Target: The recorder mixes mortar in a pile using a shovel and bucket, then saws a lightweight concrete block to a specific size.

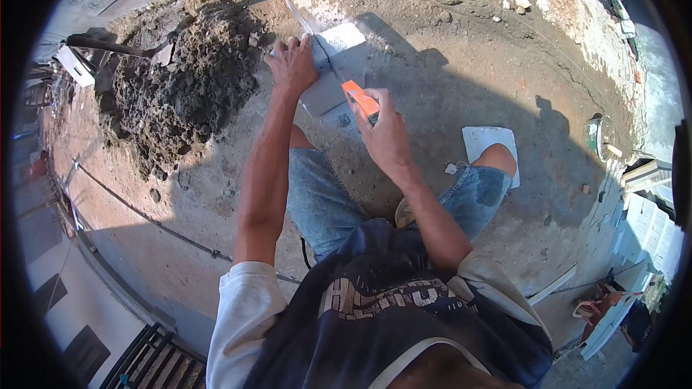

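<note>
My right hand is wrapped around the orange handle of a handsaw. Its thin blade runs away from me to the far left, across a pale grey-white block lying on the ground in front of my knees. A dark line shows along the blade where it crosses the block. My left hand bears down on the block's left side, its fingers bent over the surface close to the blade. How deep the blade sits in the block I cannot make out.
On the left rises a heap of dark, lumpy mortar or soil, with a shovel resting on it. A white slab lies by my right knee. A bucket stands at the far right. A dark hose or cable crosses the ground at left.
</note>
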Motion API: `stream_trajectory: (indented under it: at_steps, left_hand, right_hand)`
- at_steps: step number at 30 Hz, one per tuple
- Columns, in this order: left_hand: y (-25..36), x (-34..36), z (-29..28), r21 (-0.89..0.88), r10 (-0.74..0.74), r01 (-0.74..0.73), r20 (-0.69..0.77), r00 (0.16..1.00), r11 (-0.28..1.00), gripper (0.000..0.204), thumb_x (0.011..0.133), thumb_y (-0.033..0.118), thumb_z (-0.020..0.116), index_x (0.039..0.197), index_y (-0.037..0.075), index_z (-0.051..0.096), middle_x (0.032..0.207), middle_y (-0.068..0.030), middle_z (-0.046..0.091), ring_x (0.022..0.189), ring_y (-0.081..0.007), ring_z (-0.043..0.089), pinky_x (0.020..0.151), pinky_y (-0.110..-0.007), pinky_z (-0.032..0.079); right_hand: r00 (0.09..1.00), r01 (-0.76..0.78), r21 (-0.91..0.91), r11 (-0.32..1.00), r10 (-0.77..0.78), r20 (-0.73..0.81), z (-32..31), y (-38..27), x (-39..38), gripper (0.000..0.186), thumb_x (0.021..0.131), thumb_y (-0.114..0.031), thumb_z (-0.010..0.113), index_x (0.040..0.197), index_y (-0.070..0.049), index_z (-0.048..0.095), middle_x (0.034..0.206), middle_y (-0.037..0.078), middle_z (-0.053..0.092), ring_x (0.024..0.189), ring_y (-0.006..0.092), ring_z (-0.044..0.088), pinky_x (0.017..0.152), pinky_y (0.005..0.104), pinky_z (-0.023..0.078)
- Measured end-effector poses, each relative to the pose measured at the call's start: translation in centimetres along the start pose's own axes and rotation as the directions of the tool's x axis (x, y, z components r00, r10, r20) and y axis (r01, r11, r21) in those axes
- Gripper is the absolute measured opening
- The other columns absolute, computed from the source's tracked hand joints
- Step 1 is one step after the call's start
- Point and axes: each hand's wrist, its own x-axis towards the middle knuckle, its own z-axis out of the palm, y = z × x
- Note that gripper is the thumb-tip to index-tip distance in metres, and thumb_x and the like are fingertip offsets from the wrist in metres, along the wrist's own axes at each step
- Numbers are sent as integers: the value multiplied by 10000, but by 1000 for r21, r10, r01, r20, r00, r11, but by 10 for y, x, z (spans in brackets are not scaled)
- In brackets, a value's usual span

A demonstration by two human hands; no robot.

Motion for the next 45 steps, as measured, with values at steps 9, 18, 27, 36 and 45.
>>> stream_trajectory:
  at_steps: [9, 18, 27, 36, 45]
  left_hand:
    - [-6, 2, -12, 86, -10, 2, 88, 996, 996, 755, 662, 309, 762, 1336, 152, 462, 1295, -106, 522, 1246, -376, 443, 980, -700, 286]
    - [-12, -14, -6, -57, 37, -34, 52, 998, 998, 742, 660, 382, 783, 1284, 98, 498, 1267, -96, 539, 1255, -359, 427, 1012, -583, 304]
    - [-43, -3, -8, -99, -103, 113, 103, 989, 989, 712, 665, 394, 778, 1258, 89, 531, 1259, -110, 562, 1199, -350, 482, 996, -554, 316]
    - [0, -17, 15, -71, -3, -8, -151, 989, 997, 724, 630, 333, 783, 1255, 75, 522, 1200, -96, 566, 1177, -316, 485, 993, -554, 305]
    - [-52, -18, 10, -230, 10, -2, 36, 999, 973, 768, 786, 549, 604, 1431, 178, 414, 1373, -128, 493, 1287, -351, 416, 1051, -597, 230]
  right_hand:
    - [988, 115, 93, 989, -124, 96, -4, 2, -27, 475, 960, -228, 537, 1349, -19, 363, 1200, 295, 551, 1068, 465, 555, 872, 490, 448]
    - [996, -68, 44, 997, 65, 62, -58, -12, -151, 441, 942, -258, 562, 1297, -24, 444, 1069, 270, 624, 954, 455, 621, 794, 477, 503]
    - [989, -110, 41, 993, 105, 102, -43, -1, -128, 430, 909, -217, 622, 1272, -42, 473, 1067, 262, 625, 890, 447, 634, 752, 469, 520]
    - [996, 88, -129, 988, -85, 33, 2, 11, -18, 373, 932, -244, 588, 1241, -84, 456, 904, 256, 661, 837, 469, 621, 659, 520, 498]
    - [990, 105, -193, 976, -85, 110, 30, -7, -15, 401, 944, -295, 564, 1272, -111, 427, 893, 252, 660, 825, 475, 619, 662, 531, 494]
